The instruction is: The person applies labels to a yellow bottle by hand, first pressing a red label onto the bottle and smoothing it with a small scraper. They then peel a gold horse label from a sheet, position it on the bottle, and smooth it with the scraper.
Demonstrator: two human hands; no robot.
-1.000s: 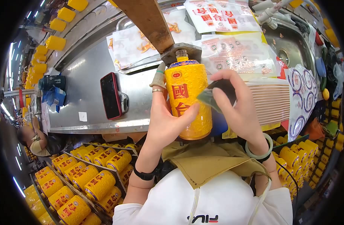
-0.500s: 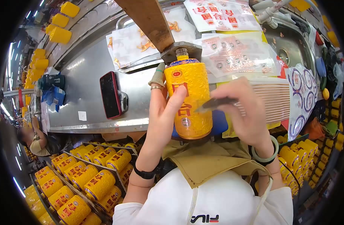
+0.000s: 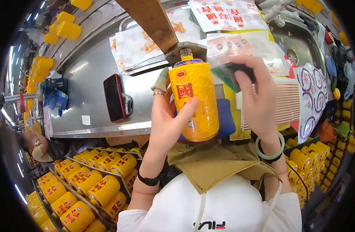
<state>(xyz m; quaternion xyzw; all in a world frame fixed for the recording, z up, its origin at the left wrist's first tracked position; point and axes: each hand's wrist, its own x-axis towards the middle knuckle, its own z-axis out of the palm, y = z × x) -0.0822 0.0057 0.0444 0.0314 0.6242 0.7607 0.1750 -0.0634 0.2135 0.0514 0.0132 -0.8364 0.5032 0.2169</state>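
Observation:
A yellow embossed bottle with red characters on its front and a blue patterned collar lies with its glass neck toward a metal holder on a wooden arm. My left hand is wrapped around the bottle's left side, thumb across the lower red characters. One of its fingertips wears a pale cover. In my right hand, thumb and fingers pinch a dark green flat scraper, its edge by the bottle's upper right side. Motion blurs the scraper slightly.
A red-edged phone lies on the metal worktop. Printed transfer sheets cover the bench behind and right, beside a sink. Crates of yellow bottles stand lower left. Another person sits at far left.
My right hand has lifted the scraper from the bottle's lower front up to its upper right side. My left thumb has shifted lower, uncovering the upper red character.

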